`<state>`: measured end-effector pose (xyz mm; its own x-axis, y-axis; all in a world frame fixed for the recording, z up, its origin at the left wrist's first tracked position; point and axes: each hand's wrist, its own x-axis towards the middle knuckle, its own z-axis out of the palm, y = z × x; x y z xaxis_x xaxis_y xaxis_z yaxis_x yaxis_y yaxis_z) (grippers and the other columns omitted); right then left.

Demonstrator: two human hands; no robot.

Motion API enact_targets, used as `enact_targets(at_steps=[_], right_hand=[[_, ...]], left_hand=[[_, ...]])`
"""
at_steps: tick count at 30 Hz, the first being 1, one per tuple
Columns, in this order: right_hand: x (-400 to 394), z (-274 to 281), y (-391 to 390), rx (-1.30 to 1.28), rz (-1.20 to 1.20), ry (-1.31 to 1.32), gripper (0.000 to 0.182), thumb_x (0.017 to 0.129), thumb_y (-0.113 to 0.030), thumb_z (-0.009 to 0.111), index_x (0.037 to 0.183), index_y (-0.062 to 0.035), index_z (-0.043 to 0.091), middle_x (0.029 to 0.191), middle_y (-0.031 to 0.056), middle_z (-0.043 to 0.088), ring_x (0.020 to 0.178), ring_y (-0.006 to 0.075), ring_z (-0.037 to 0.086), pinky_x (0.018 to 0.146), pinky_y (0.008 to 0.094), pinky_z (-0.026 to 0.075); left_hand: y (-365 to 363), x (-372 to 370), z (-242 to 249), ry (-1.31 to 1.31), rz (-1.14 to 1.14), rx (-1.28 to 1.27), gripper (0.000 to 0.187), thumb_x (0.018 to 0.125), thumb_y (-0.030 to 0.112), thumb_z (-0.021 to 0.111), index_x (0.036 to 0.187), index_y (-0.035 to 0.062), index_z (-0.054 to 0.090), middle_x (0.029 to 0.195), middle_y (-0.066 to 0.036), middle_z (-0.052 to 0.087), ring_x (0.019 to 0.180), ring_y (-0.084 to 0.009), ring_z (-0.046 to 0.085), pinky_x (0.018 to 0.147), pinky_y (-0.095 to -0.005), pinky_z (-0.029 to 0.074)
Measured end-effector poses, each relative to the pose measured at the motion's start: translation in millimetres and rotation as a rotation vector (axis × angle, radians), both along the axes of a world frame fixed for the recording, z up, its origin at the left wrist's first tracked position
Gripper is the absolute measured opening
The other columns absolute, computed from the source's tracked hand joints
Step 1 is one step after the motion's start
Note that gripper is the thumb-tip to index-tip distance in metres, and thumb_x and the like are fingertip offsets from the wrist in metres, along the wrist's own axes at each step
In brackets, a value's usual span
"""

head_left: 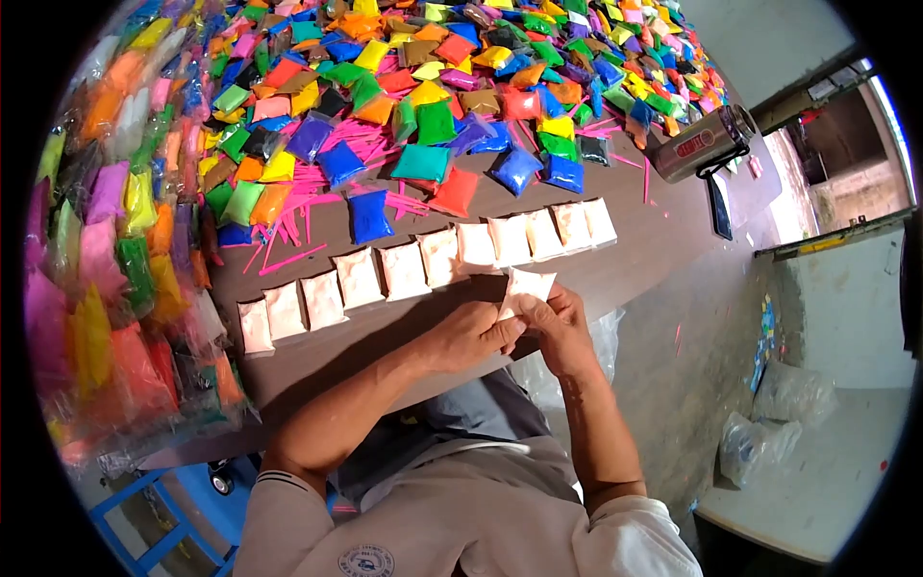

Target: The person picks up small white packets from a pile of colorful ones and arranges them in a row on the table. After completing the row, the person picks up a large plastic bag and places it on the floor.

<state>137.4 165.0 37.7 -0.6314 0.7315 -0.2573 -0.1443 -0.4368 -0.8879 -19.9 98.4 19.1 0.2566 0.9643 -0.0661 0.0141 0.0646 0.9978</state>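
A small pale peach packet (pixel 526 286) is held up just over the table's near edge. My right hand (pixel 562 332) pinches it on its right side, thumb across the front. My left hand (pixel 473 334) is closed at the packet's lower left corner, its fingers curled and partly hidden. Just beyond my hands, a slanting row of several similar pale packets (pixel 405 271) lies side by side on the brown table (pixel 615 279).
A big heap of colourful packets (pixel 423 120) covers the far table, with pink sticks (pixel 306 204) among them. Bagged packets (pixel 106 260) are stacked at left. A metal flask (pixel 705 144) lies at far right, near a dark phone-like object (pixel 720 207). Clear plastic bags (pixel 760 447) sit lower right.
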Motion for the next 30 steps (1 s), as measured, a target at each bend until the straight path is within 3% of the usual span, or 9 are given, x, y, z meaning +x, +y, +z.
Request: enact_targets(at_steps=[5, 14, 18, 23, 30], right_hand=[[1.3, -4.6, -0.7, 0.019, -0.012, 0.006, 0.021, 0.095, -0.016, 0.062, 0.098, 0.0046, 0.066, 0.081, 0.0109, 0.067, 0.062, 0.0178, 0.064, 0.053, 0.0311, 0.054], [-5.9, 4.6, -4.6, 0.004, -0.105, -0.029, 0.026, 0.096, -0.022, 0.062, 0.101, 0.0040, 0.063, 0.077, 0.0098, 0.067, 0.058, 0.0165, 0.064, 0.044, 0.0295, 0.053], [-6.8, -5.2, 0.2, 0.045, -0.067, -0.022, 0.026, 0.096, -0.023, 0.061, 0.097, 0.0029, 0.063, 0.074, 0.0087, 0.066, 0.052, 0.0157, 0.062, 0.040, 0.0286, 0.051], [-0.4, 1.1, -1.0, 0.040, 0.013, -0.034, 0.027, 0.097, -0.025, 0.061, 0.103, 0.0011, 0.061, 0.077, 0.0064, 0.065, 0.057, 0.0141, 0.062, 0.050, 0.0282, 0.053], [-1.3, 1.9, -5.9, 0.103, -0.014, -0.080, 0.027, 0.096, -0.026, 0.062, 0.102, 0.0008, 0.061, 0.078, 0.0066, 0.065, 0.058, 0.0133, 0.061, 0.050, 0.0272, 0.052]], left_hand=[[-0.3, -2.8, -3.3, 0.115, -0.063, -0.029, 0.048, 0.101, 0.043, 0.042, 0.081, 0.0016, 0.057, 0.068, -0.008, 0.059, 0.066, -0.0202, 0.057, 0.066, -0.0345, 0.047], [-0.6, 5.4, -10.1, 0.057, 0.009, 0.036, 0.050, 0.101, 0.043, 0.042, 0.078, 0.0019, 0.056, 0.064, -0.008, 0.055, 0.064, -0.0223, 0.057, 0.064, -0.0356, 0.047], [-0.4, 1.3, -10.6, 0.121, -0.062, 0.054, 0.047, 0.102, 0.043, 0.040, 0.085, 0.0025, 0.056, 0.068, -0.009, 0.059, 0.065, -0.0236, 0.058, 0.064, -0.0373, 0.047], [-1.4, -0.2, -6.5, 0.122, -0.044, 0.023, 0.048, 0.101, 0.045, 0.040, 0.089, 0.0016, 0.055, 0.071, -0.010, 0.060, 0.067, -0.0247, 0.060, 0.066, -0.0374, 0.048], [-2.3, 3.7, -15.8, 0.098, -0.034, 0.042, 0.052, 0.101, 0.048, 0.039, 0.087, 0.0002, 0.054, 0.069, -0.011, 0.060, 0.068, -0.0251, 0.061, 0.066, -0.0381, 0.048]])
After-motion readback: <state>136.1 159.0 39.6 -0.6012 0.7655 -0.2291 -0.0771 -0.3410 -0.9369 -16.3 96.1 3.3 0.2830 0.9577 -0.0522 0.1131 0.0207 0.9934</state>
